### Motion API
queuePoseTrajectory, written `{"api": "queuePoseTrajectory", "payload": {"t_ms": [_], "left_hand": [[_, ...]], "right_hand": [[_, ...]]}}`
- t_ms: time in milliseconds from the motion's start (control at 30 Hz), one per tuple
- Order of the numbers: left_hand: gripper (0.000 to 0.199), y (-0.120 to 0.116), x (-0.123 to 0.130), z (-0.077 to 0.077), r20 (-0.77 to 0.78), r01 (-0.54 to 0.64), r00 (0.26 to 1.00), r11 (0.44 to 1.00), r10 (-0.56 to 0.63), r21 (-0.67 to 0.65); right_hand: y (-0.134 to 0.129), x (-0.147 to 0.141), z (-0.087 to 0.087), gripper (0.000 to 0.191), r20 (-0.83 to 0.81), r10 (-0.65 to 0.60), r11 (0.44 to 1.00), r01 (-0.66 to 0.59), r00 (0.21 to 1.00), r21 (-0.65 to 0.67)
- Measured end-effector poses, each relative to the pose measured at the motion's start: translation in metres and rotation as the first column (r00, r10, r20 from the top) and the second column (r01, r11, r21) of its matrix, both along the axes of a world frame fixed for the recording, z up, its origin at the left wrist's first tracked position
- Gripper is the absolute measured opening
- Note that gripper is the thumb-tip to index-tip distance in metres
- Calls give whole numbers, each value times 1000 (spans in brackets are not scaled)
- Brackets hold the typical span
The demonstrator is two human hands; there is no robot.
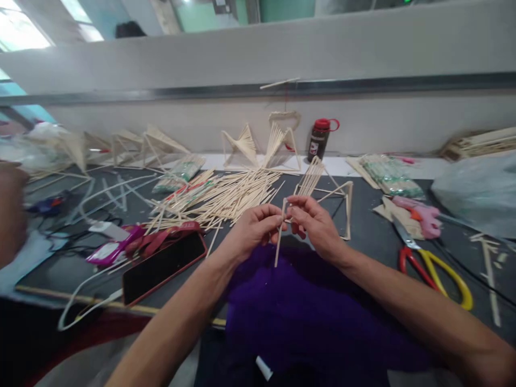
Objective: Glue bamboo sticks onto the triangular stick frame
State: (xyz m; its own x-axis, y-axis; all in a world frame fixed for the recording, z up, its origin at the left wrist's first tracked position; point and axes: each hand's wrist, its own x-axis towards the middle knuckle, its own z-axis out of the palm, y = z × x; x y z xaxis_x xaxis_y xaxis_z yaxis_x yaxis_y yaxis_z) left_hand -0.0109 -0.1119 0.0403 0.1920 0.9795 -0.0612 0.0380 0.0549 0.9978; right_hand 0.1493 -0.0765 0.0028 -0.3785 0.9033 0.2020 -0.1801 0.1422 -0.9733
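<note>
Between my two hands, over the purple cloth on my lap, is a thin wooden stick (278, 248) held roughly upright, its lower end hanging free. My left hand (258, 228) pinches it around the middle. The fingers of my right hand (312, 223) are closed near its upper end; a small pale piece shows there, too small to make out. Just beyond my right hand stands a partly built stick frame (347, 207) with a row of slanted sticks. A heap of loose wooden sticks (237, 196) lies beyond my left hand.
To the right lie scissors (411, 244) and a pink glue gun (431, 220) with a cord. A phone (165, 267) with a cable lies at left. Finished stick models (239, 148) and a dark bottle (318, 141) stand at the back. Another person's hand (10, 215) shows at far left.
</note>
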Motion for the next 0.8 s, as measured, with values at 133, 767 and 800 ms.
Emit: {"api": "queuePoseTrajectory", "payload": {"t_ms": [133, 767, 800], "left_hand": [[19, 18, 29, -6, 129, 29, 991, 997, -38, 71], [24, 16, 36, -41, 235, 24, 971, 996, -42, 82], [24, 16, 37, -41, 240, 30, 969, 996, -49, 82]], "right_hand": [[14, 18, 22, 31, -96, -24, 999, 27, 995, 30], [15, 35, 26, 21, 471, -431, 609, -138, 770, 781], [14, 35, 26, 21, 474, -432, 610, -140, 767, 780]]}}
